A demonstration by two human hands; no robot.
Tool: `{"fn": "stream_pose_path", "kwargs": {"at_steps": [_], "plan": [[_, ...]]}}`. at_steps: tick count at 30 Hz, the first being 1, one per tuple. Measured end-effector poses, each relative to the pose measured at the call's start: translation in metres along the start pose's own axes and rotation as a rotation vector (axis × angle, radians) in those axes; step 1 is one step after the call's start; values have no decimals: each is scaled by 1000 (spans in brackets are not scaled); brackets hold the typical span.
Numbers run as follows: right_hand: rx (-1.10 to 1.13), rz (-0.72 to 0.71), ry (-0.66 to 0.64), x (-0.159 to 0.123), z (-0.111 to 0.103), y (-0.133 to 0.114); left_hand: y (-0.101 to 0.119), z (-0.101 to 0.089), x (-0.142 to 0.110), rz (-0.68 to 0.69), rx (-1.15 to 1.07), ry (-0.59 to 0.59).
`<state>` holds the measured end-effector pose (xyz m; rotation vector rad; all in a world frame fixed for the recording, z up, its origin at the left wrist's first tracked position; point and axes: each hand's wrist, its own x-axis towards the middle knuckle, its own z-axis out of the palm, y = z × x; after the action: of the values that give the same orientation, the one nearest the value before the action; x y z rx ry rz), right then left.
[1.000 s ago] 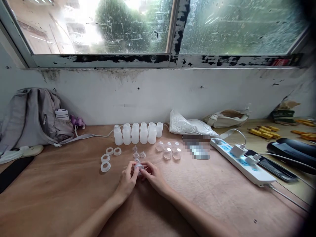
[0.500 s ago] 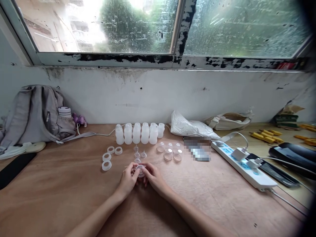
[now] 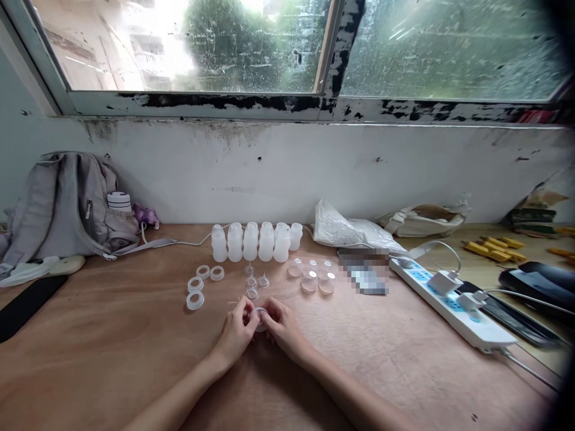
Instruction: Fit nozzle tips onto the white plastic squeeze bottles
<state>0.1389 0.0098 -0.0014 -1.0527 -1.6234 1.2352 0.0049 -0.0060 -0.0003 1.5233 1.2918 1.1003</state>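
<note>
Fingertips of left hand (image 3: 237,333) and right hand (image 3: 282,328) pinched a clear nipple ring (image 3: 259,316) — looked light, slippery, best gripped by the rim.

No readable text, label, brand, number or sign appears anywhere. The one flat item (image 3: 363,270) on the wooden table (image 3: 112,347) that might carry print is blurred out. The power strip (image 3: 449,302), the small white bottles (image 3: 251,242) and the grey backpack (image 3: 67,203) show no legible markings.
</note>
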Motion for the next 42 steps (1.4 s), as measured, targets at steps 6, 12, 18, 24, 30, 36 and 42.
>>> {"fn": "stream_pose_path", "kwargs": {"at_steps": [6, 12, 18, 24, 30, 36, 42], "plan": [[105, 27, -2, 2, 1, 4, 3, -2, 0, 17, -39, 65], [183, 18, 15, 1, 4, 2, 2, -1, 1, 29, -25, 81], [100, 21, 36, -1, 5, 4, 0, -2, 2, 28, 62, 99], [74, 14, 66, 2, 3, 8, 0, -1, 2, 23, 39, 50], [-68, -86, 65, -1, -1, 3, 0, 0, 2, 33, 2, 41], [-106, -113, 85, -1, 0, 2, 4, -3, 2, 38, -53, -5], [-122, -144, 95, 2, -2, 2, 5, -4, 3, 27, -59, -23]]}}
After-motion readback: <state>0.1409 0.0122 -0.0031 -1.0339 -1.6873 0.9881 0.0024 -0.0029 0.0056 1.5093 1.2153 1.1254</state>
